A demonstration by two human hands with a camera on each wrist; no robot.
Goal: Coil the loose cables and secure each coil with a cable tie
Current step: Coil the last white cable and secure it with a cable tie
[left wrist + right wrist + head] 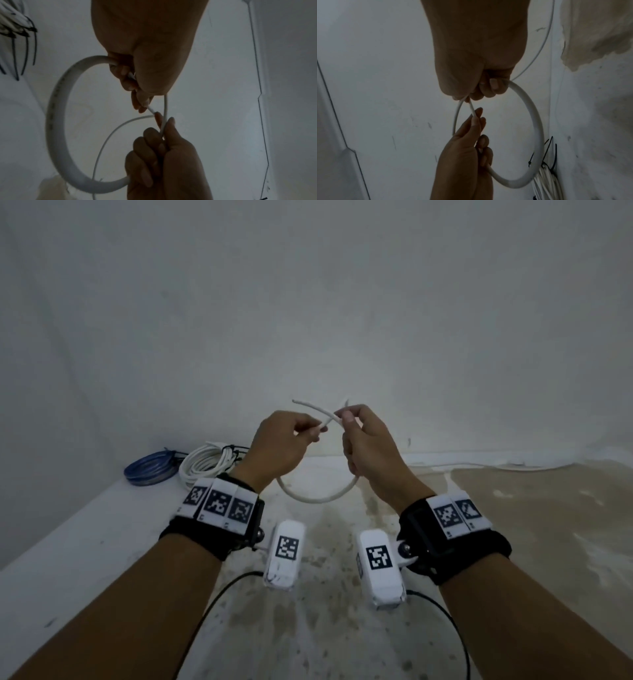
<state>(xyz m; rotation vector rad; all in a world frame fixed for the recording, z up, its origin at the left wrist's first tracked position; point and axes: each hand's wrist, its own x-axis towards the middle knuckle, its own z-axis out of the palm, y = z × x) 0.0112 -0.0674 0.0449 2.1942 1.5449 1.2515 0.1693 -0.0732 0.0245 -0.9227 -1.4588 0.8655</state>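
- Both hands are hovering above the surface (85,542), holding one white cable (317,498) bent into a single loop that's sagging between them.
- The left hand (279,451) is gripping its side with curled fingers (127,79), one end sticking out up and to the right.
- The right hand (371,451) is pinching the other side, fingers (494,84) wrapped around it, and the two ends are crossing right between the hands.
- Back left by the wall, a white coil (209,465) is sitting with black ties (547,147) on it, touching a blue coil (150,472).
- Another thin white cable (479,466) is running along the wall base on the right.
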